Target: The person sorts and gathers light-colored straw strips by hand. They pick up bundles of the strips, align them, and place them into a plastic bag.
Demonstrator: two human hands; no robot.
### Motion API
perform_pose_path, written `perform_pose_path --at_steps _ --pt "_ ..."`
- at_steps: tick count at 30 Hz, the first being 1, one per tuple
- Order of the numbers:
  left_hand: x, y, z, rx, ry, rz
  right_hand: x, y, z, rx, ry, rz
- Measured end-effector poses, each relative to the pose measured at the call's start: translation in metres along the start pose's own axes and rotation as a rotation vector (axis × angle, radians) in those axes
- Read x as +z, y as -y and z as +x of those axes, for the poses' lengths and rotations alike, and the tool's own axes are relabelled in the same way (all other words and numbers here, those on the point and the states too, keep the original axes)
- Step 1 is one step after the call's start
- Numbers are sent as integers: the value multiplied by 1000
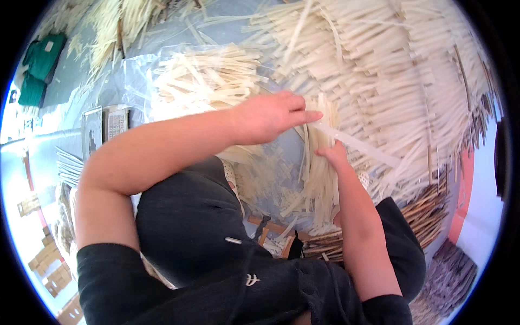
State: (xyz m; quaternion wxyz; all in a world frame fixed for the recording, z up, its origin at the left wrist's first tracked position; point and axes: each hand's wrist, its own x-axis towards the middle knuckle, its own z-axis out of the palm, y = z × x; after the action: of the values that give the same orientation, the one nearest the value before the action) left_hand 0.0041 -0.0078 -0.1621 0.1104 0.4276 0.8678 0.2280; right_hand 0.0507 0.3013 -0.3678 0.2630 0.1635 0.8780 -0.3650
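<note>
A bundle of long, flat cream strips (321, 183) stands or leans between the person's knees. My right hand (335, 154) is closed around its upper part, with the thumb at the near side. My left hand (280, 115) reaches across from the left to the bundle's top, its index finger stretched out over it. A pale translucent band (357, 144) runs from beside my left fingertips across the bundle to the right; whether the fingers pinch it cannot be told. Behind my left forearm, more cream strips (207, 77) lie on a clear plastic sheet (140, 77).
Rows of cream strips (378, 77) cover the floor at the right. Brown sticks (426, 215) lie by the right knee, and a dark bundled pile (447, 280) sits beyond. Green cloth (44, 57) and cardboard boxes (50, 260) are at the left.
</note>
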Motion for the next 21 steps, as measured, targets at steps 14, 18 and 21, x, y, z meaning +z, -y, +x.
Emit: perform_pose_path --at_steps 14,18,21 --pt "87 75 -24 23 -112 39 -3 34 -18 45 -3 64" --pt "74 78 -35 -29 -158 160 -3 14 -10 35 5 171" --pt "92 82 -43 -122 -128 167 1 1 -2 15 2 113"
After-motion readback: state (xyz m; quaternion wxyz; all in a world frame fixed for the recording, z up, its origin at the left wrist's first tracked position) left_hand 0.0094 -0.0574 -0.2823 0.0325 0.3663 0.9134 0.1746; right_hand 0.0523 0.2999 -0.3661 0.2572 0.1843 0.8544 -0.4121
